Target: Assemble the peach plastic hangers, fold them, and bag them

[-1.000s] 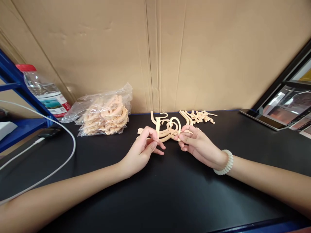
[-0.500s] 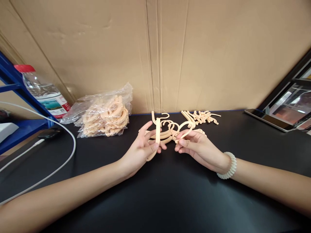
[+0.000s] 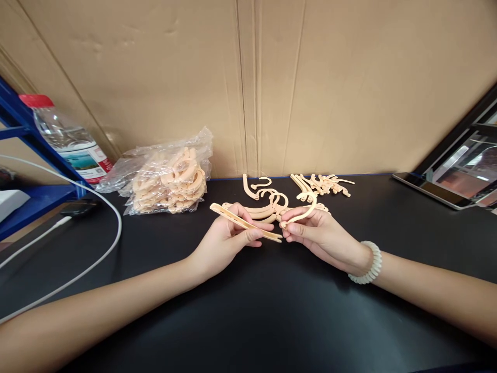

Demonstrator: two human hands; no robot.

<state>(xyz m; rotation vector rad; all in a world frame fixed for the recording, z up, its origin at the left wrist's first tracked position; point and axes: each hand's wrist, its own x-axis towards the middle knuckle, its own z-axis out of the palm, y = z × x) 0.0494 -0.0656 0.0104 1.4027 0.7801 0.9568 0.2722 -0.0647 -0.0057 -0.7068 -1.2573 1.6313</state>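
Observation:
Between the thumb and fingers of my left hand (image 3: 229, 235) is a beige plastic hanger arm (image 3: 243, 221), its grooved side showing and its slotted end pointing right. My right hand (image 3: 316, 233) pinches a beige curved hanger hook (image 3: 308, 212) by its lower end, close to the tip of the arm; whether the two touch I cannot tell. Behind my hands lie hangers with hooks (image 3: 267, 211), partly hidden by my fingers. A loose hook (image 3: 265, 181) and a single arm piece (image 3: 248, 186) rest just beyond them.
A clear plastic bag of beige hanger parts (image 3: 171, 181) sits at the back left. Beside it stands a water bottle (image 3: 81, 150). Loose hooks (image 3: 328, 184) are piled at the back right, near a tablet (image 3: 430, 190). A white cable (image 3: 116, 228) curves across the left side.
My left hand has turned the hanger arm from upright to nearly level, its slotted end now toward the hook. My right hand keeps its pinch, with the hook slightly turned.

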